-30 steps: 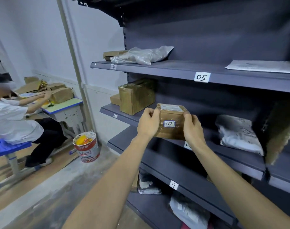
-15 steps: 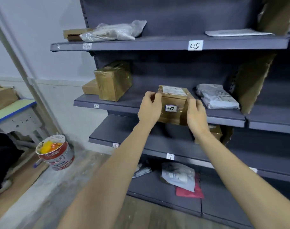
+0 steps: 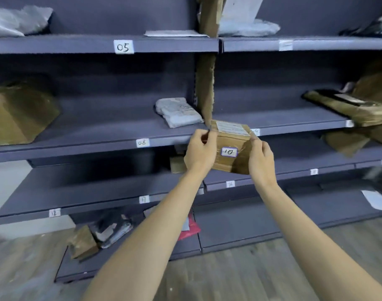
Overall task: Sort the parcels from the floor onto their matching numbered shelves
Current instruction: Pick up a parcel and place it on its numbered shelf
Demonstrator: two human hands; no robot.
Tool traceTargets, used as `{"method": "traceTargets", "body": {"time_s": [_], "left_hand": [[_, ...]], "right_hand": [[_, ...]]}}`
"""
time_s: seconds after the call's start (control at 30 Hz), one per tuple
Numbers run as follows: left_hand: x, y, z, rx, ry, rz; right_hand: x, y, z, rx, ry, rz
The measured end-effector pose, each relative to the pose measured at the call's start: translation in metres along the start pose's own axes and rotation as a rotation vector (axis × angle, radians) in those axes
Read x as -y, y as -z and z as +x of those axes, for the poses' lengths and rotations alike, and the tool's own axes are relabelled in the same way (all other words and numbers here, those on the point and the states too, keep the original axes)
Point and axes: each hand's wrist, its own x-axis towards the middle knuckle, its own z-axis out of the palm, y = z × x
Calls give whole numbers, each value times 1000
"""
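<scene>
Parcel: brown taped box (image 3: pixel 231 146) marked 10 – held in the air before the shelf edge (image 3: pixel 98 146) tagged 08 (label facing the camera)
Hands: left hand (image 3: pixel 200 152) and right hand (image 3: pixel 261 159) clamp its two ends

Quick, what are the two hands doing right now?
Left hand: grips the left end of the brown parcel.
Right hand: grips its right end.

Parcel storeroom: grey numbered shelves (image 3: pixel 98 43), shelf tag "05" (image 3: pixel 123 47), wrapped parcels (image 3: pixel 178 112).
</scene>
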Motion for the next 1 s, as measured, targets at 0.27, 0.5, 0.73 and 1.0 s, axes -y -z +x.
{"method": "traceTargets", "body": {"time_s": [0.27, 0.5, 0.73, 1.0], "left_hand": [[-34, -118, -20, 50, -10, -37], [-59, -215, -34, 52, -12, -98], [-84, -301, -30, 117, -65, -134], [-134, -419, 34, 148, -125, -155]], "right_hand": [[-17, 107, 54, -63, -18, -9], [-33, 187, 92, -145, -2, -19], [-40, 255, 151, -208, 10, -38], [-40, 315, 281, -241, 87, -56]]}}
